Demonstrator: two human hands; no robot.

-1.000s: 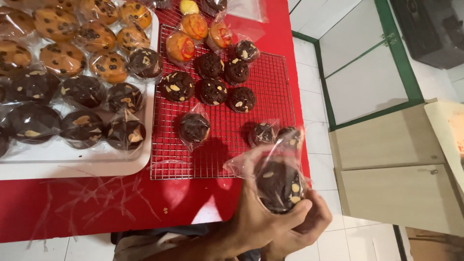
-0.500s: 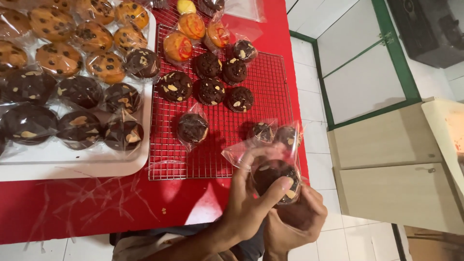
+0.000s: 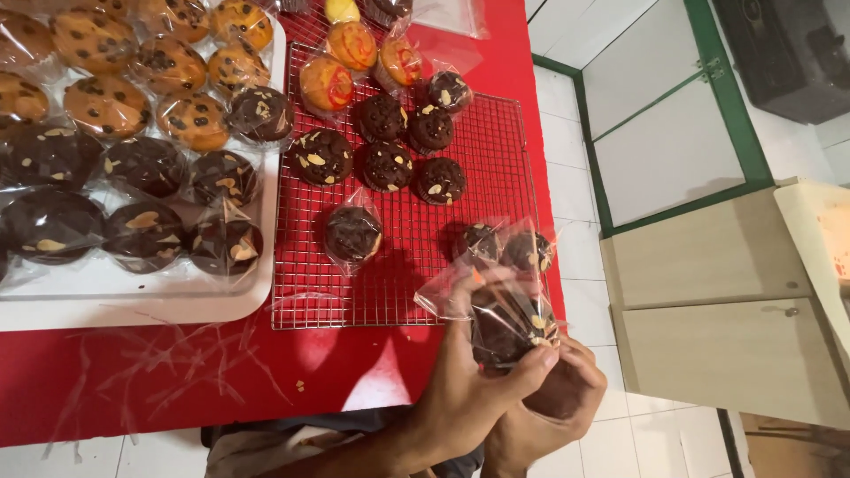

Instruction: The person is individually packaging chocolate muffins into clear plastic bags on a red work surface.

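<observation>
On the red worktop [image 3: 177, 372], a white tray [image 3: 133, 301] at left keeps bagged muffins, while a wire cooling rack [image 3: 398, 265] airs bare ones. Near its right corner, left hand [image 3: 474, 389] and right hand [image 3: 553, 403] both grip a chocolate muffin [image 3: 500, 332], closing its clear bag [image 3: 452, 296] round it.

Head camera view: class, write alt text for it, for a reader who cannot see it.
Two hands, left and right, hold a dark cookie in a clear bag at the edge of a red table. Beyond them, more dark cookies lie on a wire rack, and bagged cookies fill a white tray.
</observation>
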